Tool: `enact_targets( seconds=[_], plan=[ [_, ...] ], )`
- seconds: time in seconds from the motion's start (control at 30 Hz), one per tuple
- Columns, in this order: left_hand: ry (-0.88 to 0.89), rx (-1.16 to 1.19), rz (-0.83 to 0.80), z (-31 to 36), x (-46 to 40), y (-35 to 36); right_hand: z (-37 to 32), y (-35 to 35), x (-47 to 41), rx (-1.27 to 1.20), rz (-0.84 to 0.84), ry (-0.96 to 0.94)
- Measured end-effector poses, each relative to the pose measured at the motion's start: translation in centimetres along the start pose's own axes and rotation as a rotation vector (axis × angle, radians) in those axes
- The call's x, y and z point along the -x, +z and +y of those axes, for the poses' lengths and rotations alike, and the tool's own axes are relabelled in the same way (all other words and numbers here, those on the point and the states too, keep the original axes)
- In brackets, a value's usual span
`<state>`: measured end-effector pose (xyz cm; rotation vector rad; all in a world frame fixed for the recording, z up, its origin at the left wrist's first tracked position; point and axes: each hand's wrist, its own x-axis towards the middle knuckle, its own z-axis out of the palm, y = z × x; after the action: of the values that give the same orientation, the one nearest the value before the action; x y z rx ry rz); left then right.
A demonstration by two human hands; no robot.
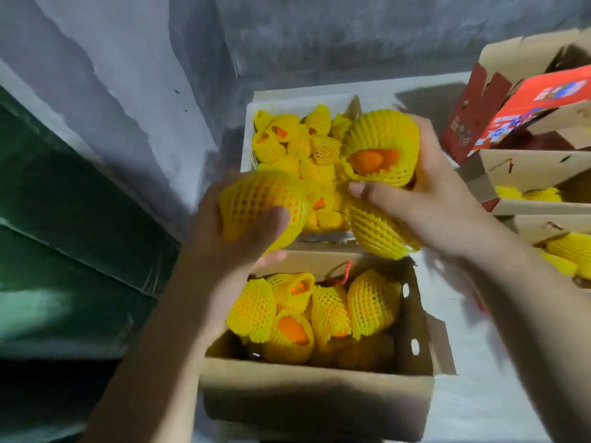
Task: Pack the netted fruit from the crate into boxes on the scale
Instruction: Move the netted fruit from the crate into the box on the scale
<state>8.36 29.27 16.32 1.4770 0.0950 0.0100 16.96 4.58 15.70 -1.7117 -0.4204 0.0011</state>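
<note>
Above the brown box (319,388), the left hand (230,238) holds 1 netted fruit (260,206) and the right hand (425,193) holds 2 (380,145), ready to drop in. More wait in the white crate (287,102) behind.

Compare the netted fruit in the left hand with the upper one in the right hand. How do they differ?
The fruit in the left hand shows its net side, orange visible only through the mesh; the upper fruit in the right hand shows an open net end with bare orange skin. The left hand holds only this one; the right hand also holds a lower fruit. Both wear yellow foam nets.
</note>
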Motion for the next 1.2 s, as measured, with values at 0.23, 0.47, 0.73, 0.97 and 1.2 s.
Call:
enact_targets(
  seconds=[0.23, 0.47, 0.73, 0.97, 1.2],
  plan=[
    [-0.299, -0.107, -0.102, -3.4, 5.5, -2.5, -1.5, 3.8, 10.0, -0.068, 0.178, 0.167],
    [-0.071, -0.528, -0.212, -2.4, 7.6, -3.1, -3.6, 7.3, 13.1, -0.011, 0.199, 0.199],
    [0.117, -0.196, -0.376, -2.1, 11.4, -4.3, -6.7, 12.6, 14.7, 0.076, -0.144, 0.171],
    [0.080, 0.090, -0.111, -2.3, 13.4, -6.7, -6.6, 15.3, 15.5, -0.043, -0.171, 0.281],
    [-0.104, 0.264, -0.026, -2.9, 15.2, -8.1, -5.6, 15.5, 17.2, -0.491, 0.096, 0.630]
  ],
)
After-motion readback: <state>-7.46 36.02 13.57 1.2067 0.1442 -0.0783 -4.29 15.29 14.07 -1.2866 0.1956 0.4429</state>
